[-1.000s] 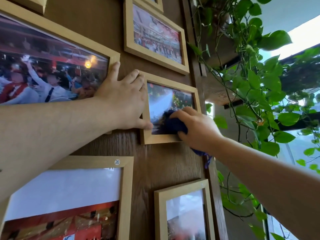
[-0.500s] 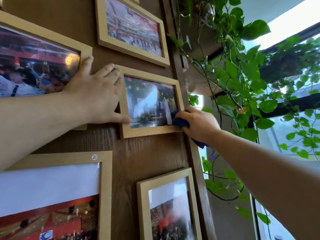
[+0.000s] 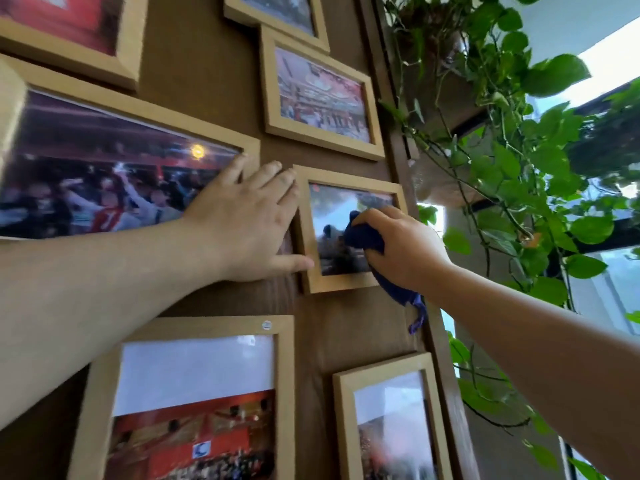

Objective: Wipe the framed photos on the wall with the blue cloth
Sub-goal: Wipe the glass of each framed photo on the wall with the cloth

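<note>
A small light-wood framed photo (image 3: pixel 308 233) hangs in the middle of the brown wooden wall. My right hand (image 3: pixel 405 247) presses a bunched dark blue cloth (image 3: pixel 363 235) against the right part of its glass; a tail of the cloth hangs below the frame's lower right corner. My left hand (image 3: pixel 249 220) lies flat on the wall beside the frame's left edge, fingers spread, thumb touching its lower left side. The hand also overlaps the corner of a large framed photo (image 3: pixel 114 174) to the left.
More wooden frames surround it: one above (image 3: pixel 322 95), one at the lower left (image 3: pixel 194 403), one at the lower right (image 3: pixel 391 420), others at the top. A trailing green plant (image 3: pixel 512 174) hangs close on the right, before a bright window.
The right hand with the cloth has moved from the frame's lower right corner up and left onto the glass. The view has shifted, showing more frames above. The left hand stays put.
</note>
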Demonstrator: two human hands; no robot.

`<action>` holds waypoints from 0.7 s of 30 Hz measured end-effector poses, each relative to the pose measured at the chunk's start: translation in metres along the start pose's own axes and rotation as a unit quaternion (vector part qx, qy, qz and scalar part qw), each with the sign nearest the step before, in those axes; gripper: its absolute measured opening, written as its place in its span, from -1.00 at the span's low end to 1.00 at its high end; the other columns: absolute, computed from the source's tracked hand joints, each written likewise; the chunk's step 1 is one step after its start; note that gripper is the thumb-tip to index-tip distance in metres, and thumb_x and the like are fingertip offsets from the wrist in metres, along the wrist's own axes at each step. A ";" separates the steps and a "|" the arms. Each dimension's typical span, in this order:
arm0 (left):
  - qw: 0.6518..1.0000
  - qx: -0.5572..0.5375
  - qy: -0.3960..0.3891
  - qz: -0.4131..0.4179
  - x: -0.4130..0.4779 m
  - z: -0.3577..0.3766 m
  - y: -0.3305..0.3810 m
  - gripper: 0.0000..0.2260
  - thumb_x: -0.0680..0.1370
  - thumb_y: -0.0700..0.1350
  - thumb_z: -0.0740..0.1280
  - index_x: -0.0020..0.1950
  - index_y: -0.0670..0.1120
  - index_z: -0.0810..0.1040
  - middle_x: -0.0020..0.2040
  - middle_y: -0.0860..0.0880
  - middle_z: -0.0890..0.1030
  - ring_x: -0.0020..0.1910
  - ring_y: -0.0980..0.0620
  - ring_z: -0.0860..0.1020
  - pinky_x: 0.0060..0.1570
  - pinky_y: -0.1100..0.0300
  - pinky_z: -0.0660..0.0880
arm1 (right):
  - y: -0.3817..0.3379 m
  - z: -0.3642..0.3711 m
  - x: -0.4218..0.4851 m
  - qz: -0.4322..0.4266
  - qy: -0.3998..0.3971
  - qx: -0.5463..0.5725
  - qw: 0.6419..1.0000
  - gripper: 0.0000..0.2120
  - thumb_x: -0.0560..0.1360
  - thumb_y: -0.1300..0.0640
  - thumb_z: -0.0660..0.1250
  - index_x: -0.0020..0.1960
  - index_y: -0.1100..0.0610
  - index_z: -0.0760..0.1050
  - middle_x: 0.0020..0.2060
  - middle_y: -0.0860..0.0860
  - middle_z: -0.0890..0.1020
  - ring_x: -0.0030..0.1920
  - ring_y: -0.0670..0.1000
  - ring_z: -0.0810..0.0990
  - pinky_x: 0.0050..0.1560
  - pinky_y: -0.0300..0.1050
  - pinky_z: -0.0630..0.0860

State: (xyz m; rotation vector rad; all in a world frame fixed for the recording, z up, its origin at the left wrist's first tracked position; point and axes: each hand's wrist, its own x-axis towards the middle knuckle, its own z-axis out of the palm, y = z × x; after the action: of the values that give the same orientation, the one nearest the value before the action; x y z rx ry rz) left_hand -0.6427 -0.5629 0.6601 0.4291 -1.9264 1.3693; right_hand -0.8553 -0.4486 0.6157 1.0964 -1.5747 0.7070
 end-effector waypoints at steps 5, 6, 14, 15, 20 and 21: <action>0.999 0.002 0.031 0.013 -0.040 -0.016 -0.051 -0.11 0.44 0.48 -0.10 0.56 -0.13 -0.01 0.58 -0.12 0.09 0.55 -0.07 0.02 0.50 -0.11 -0.02 | -0.075 -0.025 0.027 0.005 0.057 0.091 0.994 -0.60 0.41 0.13 0.33 0.21 -0.08 0.40 0.10 -0.01 0.53 -0.10 0.03 0.47 -0.21 -0.06 0.44; 0.999 -0.002 0.042 0.011 -0.048 -0.019 -0.060 -0.11 0.44 0.48 -0.08 0.55 -0.13 0.02 0.57 -0.12 0.12 0.54 -0.07 0.04 0.50 -0.11 0.01 | -0.087 -0.028 0.032 0.005 0.061 0.101 0.993 -0.60 0.41 0.13 0.33 0.21 -0.09 0.39 0.09 -0.01 0.52 -0.10 0.02 0.46 -0.21 -0.07 0.43; 0.999 0.029 -0.017 -0.039 -0.120 -0.029 -0.149 -0.06 0.38 0.50 -0.12 0.56 -0.10 -0.05 0.58 -0.12 0.04 0.55 -0.08 -0.03 0.51 -0.09 -0.03 | -0.197 -0.040 0.069 -0.027 0.077 0.095 0.992 -0.60 0.42 0.08 0.32 0.22 -0.13 0.35 0.11 -0.02 0.51 -0.01 0.05 0.50 -0.16 0.08 0.55; 0.998 0.033 -0.027 -0.047 -0.127 -0.028 -0.156 -0.05 0.37 0.51 -0.12 0.56 -0.10 -0.05 0.59 -0.12 0.04 0.55 -0.08 -0.03 0.51 -0.09 -0.02 | -0.209 -0.039 0.071 -0.044 0.075 0.081 0.993 -0.59 0.42 0.07 0.32 0.23 -0.13 0.34 0.11 -0.02 0.50 0.00 0.05 0.50 -0.15 0.06 0.54; 0.993 0.044 -0.071 -0.084 -0.150 -0.019 -0.176 0.02 0.34 0.55 -0.11 0.55 -0.17 -0.07 0.58 -0.12 0.02 0.55 -0.09 -0.05 0.50 -0.14 -0.03 | -0.259 -0.033 0.090 -0.072 0.079 0.079 0.991 -0.60 0.46 0.01 0.31 0.27 -0.11 0.33 0.12 -0.01 0.48 -0.08 -0.03 0.43 -0.25 -0.12 0.35; 0.992 0.043 -0.077 -0.089 -0.151 -0.017 -0.178 0.03 0.34 0.56 -0.10 0.55 -0.17 -0.08 0.58 -0.12 0.01 0.55 -0.09 -0.06 0.50 -0.15 -0.04 | -0.267 -0.032 0.094 -0.066 0.079 0.088 0.991 -0.59 0.46 0.01 0.31 0.28 -0.09 0.33 0.12 0.00 0.48 -0.07 -0.01 0.45 -0.26 -0.12 0.36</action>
State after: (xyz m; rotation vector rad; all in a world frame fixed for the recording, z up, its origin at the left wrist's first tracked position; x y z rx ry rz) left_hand -0.4208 -0.6355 0.6742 0.7504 -1.9053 1.3381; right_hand -0.6031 -0.5571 0.6904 1.2300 -1.3129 0.8336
